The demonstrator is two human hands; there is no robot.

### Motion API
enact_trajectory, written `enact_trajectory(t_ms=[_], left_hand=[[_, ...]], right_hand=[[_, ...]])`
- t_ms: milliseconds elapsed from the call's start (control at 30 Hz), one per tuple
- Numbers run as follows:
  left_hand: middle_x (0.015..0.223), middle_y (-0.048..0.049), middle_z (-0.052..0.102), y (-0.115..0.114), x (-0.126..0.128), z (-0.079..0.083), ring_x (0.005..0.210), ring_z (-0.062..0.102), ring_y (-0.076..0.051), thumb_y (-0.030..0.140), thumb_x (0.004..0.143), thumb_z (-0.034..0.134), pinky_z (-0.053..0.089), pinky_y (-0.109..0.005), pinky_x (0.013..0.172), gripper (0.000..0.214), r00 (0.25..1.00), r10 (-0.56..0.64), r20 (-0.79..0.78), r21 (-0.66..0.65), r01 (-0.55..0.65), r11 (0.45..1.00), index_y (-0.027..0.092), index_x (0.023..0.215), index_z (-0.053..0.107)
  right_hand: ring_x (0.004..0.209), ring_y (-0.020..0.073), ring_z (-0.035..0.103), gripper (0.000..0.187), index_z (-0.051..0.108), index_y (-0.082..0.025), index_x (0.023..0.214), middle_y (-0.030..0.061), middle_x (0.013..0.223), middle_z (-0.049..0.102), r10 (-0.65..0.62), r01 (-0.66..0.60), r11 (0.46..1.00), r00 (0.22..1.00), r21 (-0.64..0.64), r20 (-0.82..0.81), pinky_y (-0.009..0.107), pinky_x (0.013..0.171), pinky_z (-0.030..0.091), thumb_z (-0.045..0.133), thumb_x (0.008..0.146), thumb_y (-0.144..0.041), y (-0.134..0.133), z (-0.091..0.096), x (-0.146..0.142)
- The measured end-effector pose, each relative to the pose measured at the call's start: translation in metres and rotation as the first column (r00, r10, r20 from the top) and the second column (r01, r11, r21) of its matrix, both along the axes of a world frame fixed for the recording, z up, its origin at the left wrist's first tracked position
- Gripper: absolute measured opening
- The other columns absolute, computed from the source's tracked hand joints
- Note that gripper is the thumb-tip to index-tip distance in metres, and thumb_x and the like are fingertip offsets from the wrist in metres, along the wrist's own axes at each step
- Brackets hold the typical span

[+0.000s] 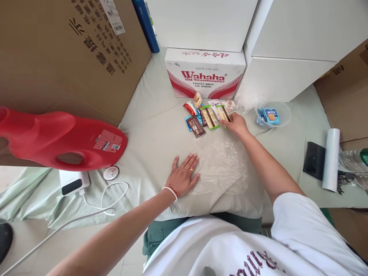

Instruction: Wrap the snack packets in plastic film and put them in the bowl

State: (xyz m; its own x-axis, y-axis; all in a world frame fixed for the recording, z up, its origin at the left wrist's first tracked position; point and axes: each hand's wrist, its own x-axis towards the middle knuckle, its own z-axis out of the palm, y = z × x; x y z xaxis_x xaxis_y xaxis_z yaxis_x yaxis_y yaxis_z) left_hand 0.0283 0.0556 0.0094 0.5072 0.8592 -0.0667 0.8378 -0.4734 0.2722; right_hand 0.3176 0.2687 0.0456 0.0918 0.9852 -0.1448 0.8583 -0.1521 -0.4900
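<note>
My left hand [183, 175] lies flat with its fingers stretched out, at the left edge of a clear plastic bag [222, 166] spread on the cloth. Farther off, my right hand [236, 124] closes its fingers on the right edge of a green-edged snack pack [223, 113]. A similar green-edged pack [210, 117] lies just left of it. Around them is a small pile with a brown wrapped bar [196, 126], a red packet [189, 107], a bun-like piece [197, 99] and white packets [228, 105].
A Wahaha water carton [204, 76] stands behind the pile. At right, a clear plastic bowl [285, 117] holds blue snack packets [270, 116]. A red jug [61, 140], a white power bank [74, 182] with a cable and a big cardboard box [66, 61] are at left; a white roll [331, 159] lies far right.
</note>
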Motion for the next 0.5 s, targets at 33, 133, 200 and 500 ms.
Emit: enact_trajectory(t_ms=[33, 133, 200, 500], left_hand=[[0.171, -0.0125, 0.031, 0.000, 0.000, 0.000, 0.159, 0.034, -0.030, 0.045, 0.105, 0.039, 0.003, -0.065, 0.131, 0.068, 1.000, 0.001, -0.001, 0.003, -0.001, 1.000, 0.024, 0.168, 0.024], [0.171, -0.0130, 0.032, 0.000, 0.000, -0.001, 0.159, 0.034, -0.030, 0.045, 0.106, 0.039, 0.002, -0.064, 0.131, 0.068, 1.000, 0.004, -0.005, 0.012, -0.004, 1.000, 0.023, 0.168, 0.024], [0.171, -0.0132, 0.033, -0.001, 0.000, -0.001, 0.159, 0.034, -0.030, 0.046, 0.106, 0.039, 0.002, -0.063, 0.131, 0.068, 1.000, 0.008, -0.010, 0.019, -0.007, 1.000, 0.023, 0.168, 0.025], [0.171, -0.0096, 0.034, -0.002, 0.000, -0.005, 0.159, 0.033, -0.027, 0.049, 0.106, 0.035, 0.005, -0.061, 0.132, 0.067, 1.000, 0.013, -0.004, 0.069, -0.012, 0.998, 0.024, 0.168, 0.027]], right_hand=[[0.101, 0.0327, 0.069, 0.055, 0.066, -0.016, 0.121, 0.0162, 0.110, 0.073, -0.048, 0.048, 0.999, 0.999, 0.005, -0.024, 0.042, 0.088, 0.054, 0.066, 0.088, -0.060, 0.004, 0.000, -0.007], [0.112, 0.0354, 0.067, 0.064, 0.063, -0.013, 0.129, 0.0220, 0.124, 0.069, -0.052, 0.052, 0.999, 0.999, -0.015, -0.008, 0.045, 0.095, 0.053, 0.070, 0.086, -0.060, 0.015, 0.001, -0.041], [0.118, 0.0365, 0.065, 0.072, 0.060, -0.011, 0.134, 0.0247, 0.132, 0.065, -0.019, 0.021, 0.999, 0.999, -0.047, 0.039, 0.046, 0.098, 0.053, 0.077, 0.082, -0.058, 0.021, 0.004, -0.065], [0.112, 0.0327, 0.069, 0.058, 0.062, -0.015, 0.135, 0.0173, 0.127, 0.072, 0.068, -0.052, 0.994, 0.982, -0.092, 0.177, 0.040, 0.093, 0.055, 0.076, 0.082, -0.034, -0.011, 0.024, -0.037]])
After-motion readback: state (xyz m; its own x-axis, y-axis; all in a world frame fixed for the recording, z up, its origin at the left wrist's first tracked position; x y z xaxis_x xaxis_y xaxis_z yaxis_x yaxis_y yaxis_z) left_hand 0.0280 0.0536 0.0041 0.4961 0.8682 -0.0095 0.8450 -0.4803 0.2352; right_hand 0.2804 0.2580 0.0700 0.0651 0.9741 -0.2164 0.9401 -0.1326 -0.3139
